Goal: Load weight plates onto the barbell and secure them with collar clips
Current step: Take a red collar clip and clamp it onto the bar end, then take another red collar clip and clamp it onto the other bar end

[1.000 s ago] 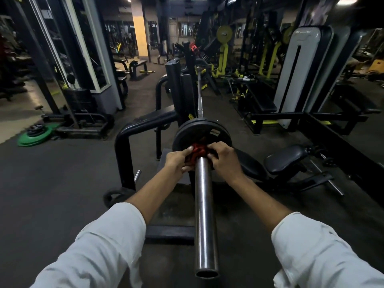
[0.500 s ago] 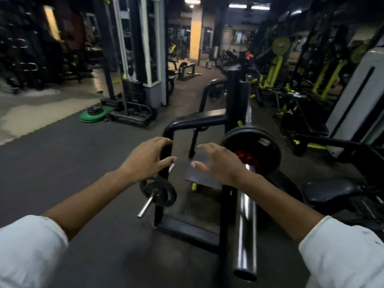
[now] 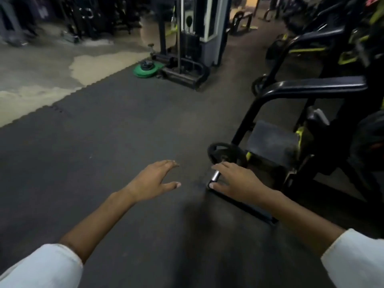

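Low at centre-right, a small black weight plate [image 3: 225, 155] sits on a short steel storage peg [image 3: 215, 176] of the black rack [image 3: 307, 88]. Right hand [image 3: 239, 180] is just in front of it, fingers spread, loose, gripping nothing; possibly brushing the peg, blur hides it. Left hand [image 3: 152, 181] hovers slack and empty over the dark rubber floor [image 3: 104, 142], apart from the plate. Green plates [image 3: 145, 70] lie upper centre by a cable machine [image 3: 187, 48].

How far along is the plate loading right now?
Done: cannot confirm; the barbell is out of view. In hand: nothing; left hand and right hand are open, the right one over the storage peg holding a small black plate. Left: any further plates and clips.
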